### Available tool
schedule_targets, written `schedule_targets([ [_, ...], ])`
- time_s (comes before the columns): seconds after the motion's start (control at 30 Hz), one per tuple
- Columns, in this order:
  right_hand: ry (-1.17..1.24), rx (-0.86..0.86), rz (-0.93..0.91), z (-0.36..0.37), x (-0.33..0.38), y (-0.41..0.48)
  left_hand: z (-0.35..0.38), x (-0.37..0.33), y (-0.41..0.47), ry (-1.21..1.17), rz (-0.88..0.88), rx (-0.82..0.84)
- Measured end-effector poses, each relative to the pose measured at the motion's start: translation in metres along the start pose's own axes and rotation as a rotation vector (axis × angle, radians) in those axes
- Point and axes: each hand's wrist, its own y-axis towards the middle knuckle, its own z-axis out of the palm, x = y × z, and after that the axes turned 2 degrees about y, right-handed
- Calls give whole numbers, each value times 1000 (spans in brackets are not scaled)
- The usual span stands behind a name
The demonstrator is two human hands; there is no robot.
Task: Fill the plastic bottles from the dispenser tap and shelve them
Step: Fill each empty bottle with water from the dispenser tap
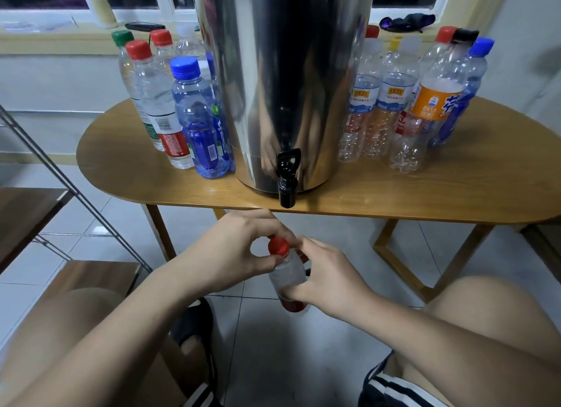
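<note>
My left grip point(239, 249) pinches the red cap point(278, 246) of a clear bottle point(288, 274), and my right grip point(328, 277) wraps round its body. The bottle hangs between my knees over tiled floor point(303, 346), just below the bench point(440, 194) edge. At 12 o'clock a black tap point(287, 179) juts from the steel dispenser point(282, 73). Capped bottles point(182, 109) stand at 10 o'clock. At 2 o'clock stands an orange-labelled bottle point(437, 103), its writing unreadable. A shelf rack point(60, 179) is at 9 o'clock.

The dispenser point(285, 73) stands mid-table point(455, 194), its tap point(287, 179) at the front edge. A left bottle cluster point(182, 103) and a right bottle cluster point(409, 103) flank it, and the windowsill point(54, 42) runs behind. A shelf rack point(30, 212) stands left of the table. Below the tap is the held bottle point(288, 273), with the left hand point(236, 249) on its cap point(278, 246) and the right hand point(328, 279) round its body.
</note>
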Motion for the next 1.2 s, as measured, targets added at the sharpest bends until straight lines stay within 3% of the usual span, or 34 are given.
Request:
schedule_targets([
  [0.17,-15,13,-5,-1,2,2,5,-1,2,155,-99,-80],
  [0.53,-37,-32,-25,-3,-3,4,2,-4,2,-22,54,15],
  [0.8,-13,7,-20,-6,0,3,4,-8,4,119,-30,-101],
  [1.0,-22,2,-5,-5,0,3,2,-12,2,48,-6,-27],
  [1.2,26,1,-15,-12,2,-1,3,-10,0,-122,-41,-80],
])
